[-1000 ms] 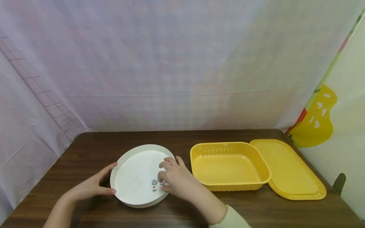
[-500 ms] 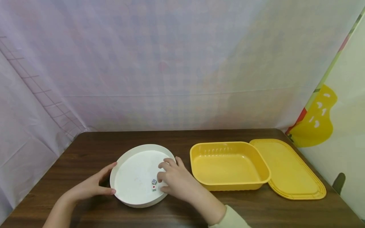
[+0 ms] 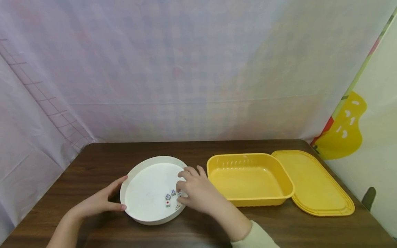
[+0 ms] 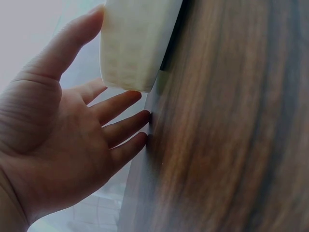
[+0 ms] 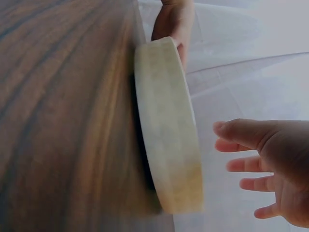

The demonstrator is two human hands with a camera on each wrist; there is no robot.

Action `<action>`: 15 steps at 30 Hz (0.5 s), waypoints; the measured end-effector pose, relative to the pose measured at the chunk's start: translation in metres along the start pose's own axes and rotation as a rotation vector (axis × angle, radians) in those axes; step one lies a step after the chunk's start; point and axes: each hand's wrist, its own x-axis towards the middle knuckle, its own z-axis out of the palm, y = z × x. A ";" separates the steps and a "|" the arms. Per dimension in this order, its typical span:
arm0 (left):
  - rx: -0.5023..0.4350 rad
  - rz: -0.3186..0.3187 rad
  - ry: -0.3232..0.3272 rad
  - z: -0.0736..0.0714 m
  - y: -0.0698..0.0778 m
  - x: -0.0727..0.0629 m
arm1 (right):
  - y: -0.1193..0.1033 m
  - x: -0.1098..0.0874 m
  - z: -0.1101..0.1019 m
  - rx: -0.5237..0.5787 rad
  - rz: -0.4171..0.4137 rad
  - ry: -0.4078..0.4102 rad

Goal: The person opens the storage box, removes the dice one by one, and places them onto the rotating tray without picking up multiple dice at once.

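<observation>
A round white tray [image 3: 149, 193] with a low wall sits on the table. Several small white dice [image 3: 168, 197] with coloured pips lie in its right part, some partly hidden by fingers. My left hand [image 3: 98, 202] rests against the tray's left wall from outside, thumb and fingers spread; in the left wrist view the thumb [image 4: 72, 46] touches the wall's upper edge. Over the tray's right side hovers my right hand [image 3: 198, 191], its fingers loosely bent beside the dice. The right wrist view shows that hand [image 5: 275, 169] above the rim with nothing visible in its fingers.
A yellow rectangular tub [image 3: 248, 201] stands right of the tray, with no contents visible. Its flat yellow lid-like panel [image 3: 316, 186] lies farther right, near the edge of the dark wooden table [image 3: 102, 158]. A pale curtain [image 3: 198, 86] hangs behind.
My right hand, nearly still at first, has shifted slightly right and away from the dice. More dice show on the tray beside the two that were visible. The left hand stays put.
</observation>
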 end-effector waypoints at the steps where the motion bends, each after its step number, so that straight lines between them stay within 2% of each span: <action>1: 0.002 -0.001 0.000 0.000 0.000 0.000 | 0.002 0.000 -0.002 0.012 0.007 0.002; 9: -0.001 -0.033 0.001 -0.001 0.003 0.000 | 0.018 -0.006 -0.013 0.058 0.036 0.045; 15: -0.014 -0.004 -0.002 -0.002 0.005 -0.001 | 0.032 -0.016 -0.023 0.038 0.062 0.071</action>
